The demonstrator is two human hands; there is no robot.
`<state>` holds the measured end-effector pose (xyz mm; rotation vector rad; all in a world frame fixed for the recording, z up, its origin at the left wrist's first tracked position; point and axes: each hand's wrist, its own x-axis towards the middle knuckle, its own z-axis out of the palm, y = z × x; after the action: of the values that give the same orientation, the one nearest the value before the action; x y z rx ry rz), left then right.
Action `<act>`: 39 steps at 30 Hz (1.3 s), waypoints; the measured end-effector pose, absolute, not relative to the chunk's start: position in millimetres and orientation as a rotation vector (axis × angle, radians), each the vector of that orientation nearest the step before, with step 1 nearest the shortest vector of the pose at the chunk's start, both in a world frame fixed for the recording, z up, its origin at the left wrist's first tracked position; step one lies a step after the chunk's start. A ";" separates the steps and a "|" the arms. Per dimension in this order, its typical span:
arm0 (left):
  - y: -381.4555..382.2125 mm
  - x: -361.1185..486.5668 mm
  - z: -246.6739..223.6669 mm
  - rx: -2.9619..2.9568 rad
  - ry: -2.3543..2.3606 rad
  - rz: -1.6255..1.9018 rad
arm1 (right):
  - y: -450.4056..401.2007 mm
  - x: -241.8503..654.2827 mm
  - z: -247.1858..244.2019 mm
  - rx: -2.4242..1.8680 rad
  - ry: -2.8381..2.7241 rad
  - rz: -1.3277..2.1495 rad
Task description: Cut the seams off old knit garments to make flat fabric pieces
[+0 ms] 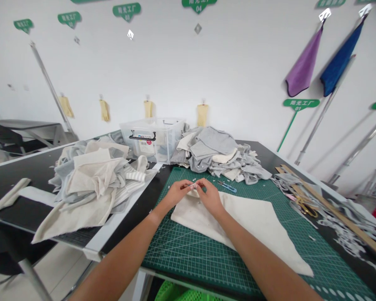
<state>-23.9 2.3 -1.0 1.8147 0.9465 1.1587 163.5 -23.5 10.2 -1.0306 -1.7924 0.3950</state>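
A cream cloth [253, 217] lies spread on the green cutting mat [181, 246]. At its far left edge, my left hand [180, 191] and my right hand [208, 195] meet with fingers pinched together. They hold a raised bit of the cloth's edge; the small whitish piece right between the fingertips is too small to make out. Just beyond my right hand, a light blue utility knife [228, 187] rests on the mat, touched by neither hand.
Piled fabric pieces [90, 175] cover the left table; grey and cream scraps [216, 150] lie behind the mat. Between them stands a clear plastic bin [153, 140]. To the right are gold-handled scissors [305, 207], a long wooden strip [341, 213] and cut trimmings [344, 238]. A green basket [181, 292] is below.
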 end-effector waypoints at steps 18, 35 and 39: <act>9.8 -26.2 -5.3 1.731 0.835 1.234 | -22.0 161.0 4.9 -1.054 -1.797 0.542; 5.2 -26.7 1.8 1.631 0.923 1.212 | -24.2 162.6 8.2 -1.090 -1.811 0.434; 5.1 -25.6 2.1 1.644 0.896 1.199 | -24.9 162.0 8.6 -1.085 -1.844 0.508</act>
<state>-25.6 5.1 2.1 1.6441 0.8965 1.1993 162.0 -24.9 8.6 -1.0853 -1.8443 0.5082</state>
